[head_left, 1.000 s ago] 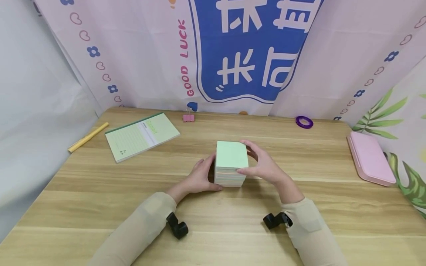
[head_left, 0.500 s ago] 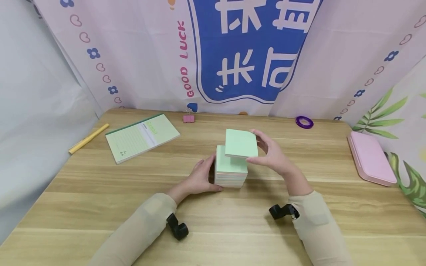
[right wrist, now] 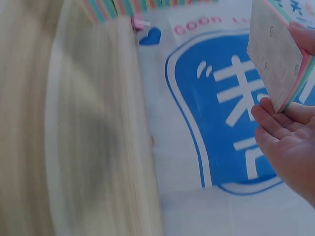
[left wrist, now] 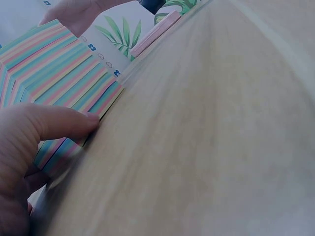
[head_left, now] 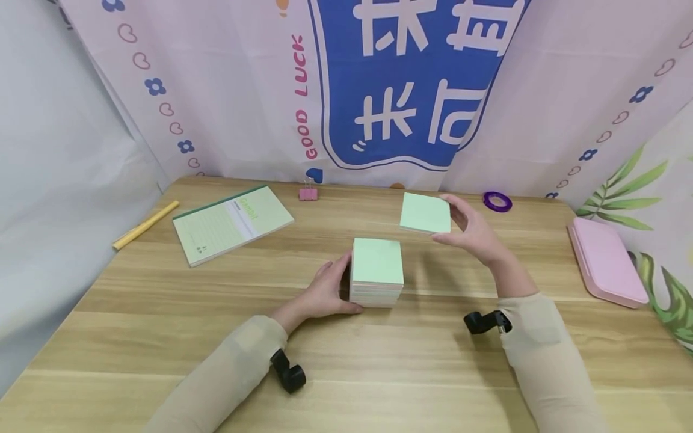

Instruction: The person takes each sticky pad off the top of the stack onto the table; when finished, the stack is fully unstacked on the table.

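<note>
A: Head view, principal items?

B: One stack of coloured paper [head_left: 376, 264], pale green on top, upright at the middle of the wooden table [head_left: 368, 385]. The left hand [head_left: 323, 288] grasps it, fingers along its left side, thumb at its near lower edge. One square pad [head_left: 426, 212], pale green above, pinched by the right hand [head_left: 470, 231]: raised over the table, far and right of the stack, apart from it.

A: Remaining stock, same view?

B: At left, one yellow rod [head_left: 145, 225]; just right of it, one green notebook [head_left: 233, 225], aslant. Near the far edge, one pink binder clip [head_left: 308, 193], standing, and farther right one purple tape roll [head_left: 497, 202], flat. At right, one pink case [head_left: 607, 261]. Behind, one printed cloth [head_left: 243, 90], lettered GOOD LUCK. Two beige sleeves [head_left: 233, 355].

A: Left wrist view?

B: Stack sides, striped pink, teal and yellow; thumb curled against them near the table. The right hand shows beyond, with the pink case.

A: Right wrist view?

B: Pad underside, whitish with faint markings, held between thumb and fingers at its edges. Striped paper shows at the top, beside the binder clip; the cloth fills the background.
</note>
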{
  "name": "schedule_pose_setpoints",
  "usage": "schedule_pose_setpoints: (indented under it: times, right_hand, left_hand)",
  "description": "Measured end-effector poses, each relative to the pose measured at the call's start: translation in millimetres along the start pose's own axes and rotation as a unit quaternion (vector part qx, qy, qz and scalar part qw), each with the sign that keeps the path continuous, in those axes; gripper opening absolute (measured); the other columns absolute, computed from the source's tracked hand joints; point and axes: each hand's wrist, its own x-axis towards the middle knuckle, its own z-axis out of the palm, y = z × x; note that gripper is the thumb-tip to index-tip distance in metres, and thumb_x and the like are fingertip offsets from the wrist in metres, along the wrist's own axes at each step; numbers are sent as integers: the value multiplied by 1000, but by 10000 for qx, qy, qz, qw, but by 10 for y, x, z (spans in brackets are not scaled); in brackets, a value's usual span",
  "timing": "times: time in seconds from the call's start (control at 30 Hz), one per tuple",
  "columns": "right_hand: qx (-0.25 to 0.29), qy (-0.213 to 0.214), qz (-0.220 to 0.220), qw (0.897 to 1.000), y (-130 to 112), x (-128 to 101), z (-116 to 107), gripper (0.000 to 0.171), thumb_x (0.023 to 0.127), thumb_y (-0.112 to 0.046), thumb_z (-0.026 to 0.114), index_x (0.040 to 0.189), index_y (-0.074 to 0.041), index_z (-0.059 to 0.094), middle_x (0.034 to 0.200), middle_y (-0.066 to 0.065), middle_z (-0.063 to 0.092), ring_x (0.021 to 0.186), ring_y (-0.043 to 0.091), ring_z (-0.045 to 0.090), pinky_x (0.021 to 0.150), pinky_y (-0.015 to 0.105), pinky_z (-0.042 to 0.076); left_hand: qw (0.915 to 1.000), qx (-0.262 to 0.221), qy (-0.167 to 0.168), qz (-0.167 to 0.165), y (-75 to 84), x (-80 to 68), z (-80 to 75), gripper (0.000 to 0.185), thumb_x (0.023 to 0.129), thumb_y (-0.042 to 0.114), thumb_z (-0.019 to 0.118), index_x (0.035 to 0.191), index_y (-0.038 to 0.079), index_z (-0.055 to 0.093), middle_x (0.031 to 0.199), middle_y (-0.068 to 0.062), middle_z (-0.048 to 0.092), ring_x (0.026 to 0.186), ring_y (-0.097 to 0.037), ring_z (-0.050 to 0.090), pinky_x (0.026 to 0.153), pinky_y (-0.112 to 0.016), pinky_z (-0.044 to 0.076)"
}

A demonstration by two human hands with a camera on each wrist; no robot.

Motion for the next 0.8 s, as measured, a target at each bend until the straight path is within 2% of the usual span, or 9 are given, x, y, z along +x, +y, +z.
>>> schedule_pose_setpoints:
  times: [0.2, 0.37, 0.57, 0.8]
  right_hand:
    - [-120, 111, 363, 9992, 105, 55, -149, 74, 70, 2, 68, 130, 6, 26, 133, 20, 26, 125, 26, 19, 100, 31, 16]
    - [-193, 46, 764, 9969, 257, 76, -212, 79, 71, 1, 67, 133, 8, 17, 136, 23, 17, 126, 30, 13, 101, 36, 13]
    - [-27, 14, 1213, 9926, 567, 84, -198, 81, 71, 1, 67, 132, 9, 16, 133, 26, 23, 123, 32, 19, 99, 38, 18]
    - [-282, -27, 1519, 9880, 765, 142, -166, 84, 70, -6, 70, 133, 8, 16, 135, 25, 20, 123, 33, 20, 99, 38, 17]
  left_hand:
    - [10000, -13, 17, -23, -2, -6, -6, 103, 56, 29, 79, 135, 6, 18, 131, -8, 36, 119, -17, 31, 98, -46, 9]
    - [10000, -36, 6, -32, -2, -12, -5, 102, 56, 30, 79, 135, 6, 18, 131, -7, 36, 119, -15, 30, 98, -45, 8]
    - [10000, -5, -8, -26, -5, -20, -10, 102, 57, 30, 78, 135, 6, 19, 131, -7, 36, 119, -15, 30, 98, -45, 8]
    - [10000, 38, -16, 11, -6, -13, -2, 101, 57, 31, 78, 135, 7, 19, 131, -6, 36, 119, -15, 30, 98, -45, 9]
